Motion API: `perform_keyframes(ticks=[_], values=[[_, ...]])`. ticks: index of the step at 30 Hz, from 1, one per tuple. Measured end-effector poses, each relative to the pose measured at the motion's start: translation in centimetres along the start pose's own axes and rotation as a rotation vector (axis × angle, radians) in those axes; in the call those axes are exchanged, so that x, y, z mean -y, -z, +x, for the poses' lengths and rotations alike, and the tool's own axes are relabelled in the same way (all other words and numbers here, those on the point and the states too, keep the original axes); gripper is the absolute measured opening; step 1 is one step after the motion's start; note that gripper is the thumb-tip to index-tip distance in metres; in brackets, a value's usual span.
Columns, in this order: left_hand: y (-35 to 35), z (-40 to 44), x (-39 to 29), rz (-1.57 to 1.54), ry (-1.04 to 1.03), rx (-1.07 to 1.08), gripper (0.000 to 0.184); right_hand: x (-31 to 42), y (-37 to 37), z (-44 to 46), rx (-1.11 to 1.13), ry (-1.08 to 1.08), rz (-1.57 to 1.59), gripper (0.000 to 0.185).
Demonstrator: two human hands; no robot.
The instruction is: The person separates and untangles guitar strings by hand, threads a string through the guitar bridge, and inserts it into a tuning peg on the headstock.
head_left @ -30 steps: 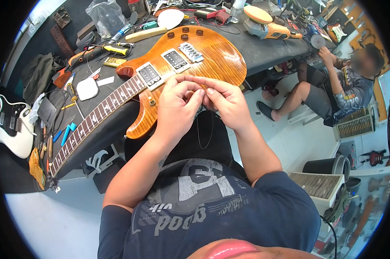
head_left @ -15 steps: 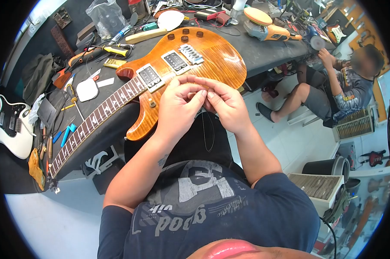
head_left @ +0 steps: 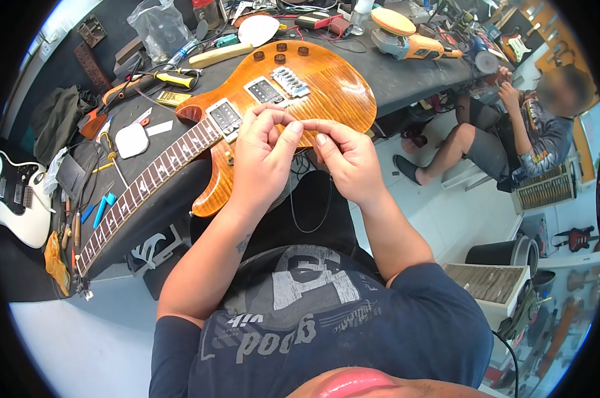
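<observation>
A thin guitar string [head_left: 306, 231] hangs in a loop below my two hands. Its ends run up to the closed fingers of my left hand [head_left: 268, 149] and my right hand [head_left: 348, 160]. Both hands are held close together, with fingertips pinched at the string. Just beyond them lies an amber flame-top electric guitar [head_left: 343, 86] on the bench edge, its neck pointing to the lower left. The bridge [head_left: 291, 81] and two pickups [head_left: 225, 121] show on its face; no strings can be made out along the fretboard.
The dark workbench [head_left: 406, 83] carries an orange polisher [head_left: 413, 46], a yellow-handled tool [head_left: 175, 78], a white pad [head_left: 132, 139] and many tools. A white guitar [head_left: 21, 215] stands at left. Another person [head_left: 522, 126] sits at right. A drawer box [head_left: 489, 285] stands below.
My hands have moved slightly apart, the left one shifting left. The string's hanging loop has widened between them. The seated person's hands have shifted a little.
</observation>
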State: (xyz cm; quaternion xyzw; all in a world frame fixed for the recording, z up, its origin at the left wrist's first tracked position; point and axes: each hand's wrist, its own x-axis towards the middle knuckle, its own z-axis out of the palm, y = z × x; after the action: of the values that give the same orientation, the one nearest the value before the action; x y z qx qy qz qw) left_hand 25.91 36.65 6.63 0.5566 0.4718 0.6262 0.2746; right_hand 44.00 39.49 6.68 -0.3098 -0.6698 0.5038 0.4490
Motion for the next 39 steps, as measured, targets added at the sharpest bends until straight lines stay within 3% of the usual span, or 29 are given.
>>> perform_keyframes(ticks=[5, 8, 17, 20, 23, 32, 39], values=[[-0.6, 0.8, 0.0, -0.204, 0.119, -0.013, 0.022, 0.7, -0.3, -0.1, -0.05, 0.083, -0.127, 0.026], [-0.5, 1.0, 0.4, -0.144, 0.126, 0.018, 0.024, 1.1, -0.1, 0.0, -0.051, 0.129, -0.204, 0.025], [-1.0, 1.1, -0.8, -0.341, 0.32, 0.041, 0.01, 1.0, -0.2, -0.2, -0.07, 0.168, -0.278, 0.023], [-1.3, 1.3, -0.8, -0.303, 0.238, 0.012, 0.014, 0.9, -0.3, -0.1, -0.087, 0.25, -0.36, 0.02], [-0.8, 1.8, -0.4, 0.03, -0.109, 0.071, 0.019, 1.0, -0.3, 0.0, -0.094, 0.292, -0.408, 0.017], [0.5, 2.1, 0.1, 0.131, -0.069, 0.241, 0.014, 1.0, 0.1, -0.1, -0.087, 0.238, -0.397, 0.014], [1.2, 2.6, -0.3, 0.198, -0.177, 0.309, 0.011, 1.3, 0.7, 0.0, -0.104, 0.168, -0.344, 0.012]])
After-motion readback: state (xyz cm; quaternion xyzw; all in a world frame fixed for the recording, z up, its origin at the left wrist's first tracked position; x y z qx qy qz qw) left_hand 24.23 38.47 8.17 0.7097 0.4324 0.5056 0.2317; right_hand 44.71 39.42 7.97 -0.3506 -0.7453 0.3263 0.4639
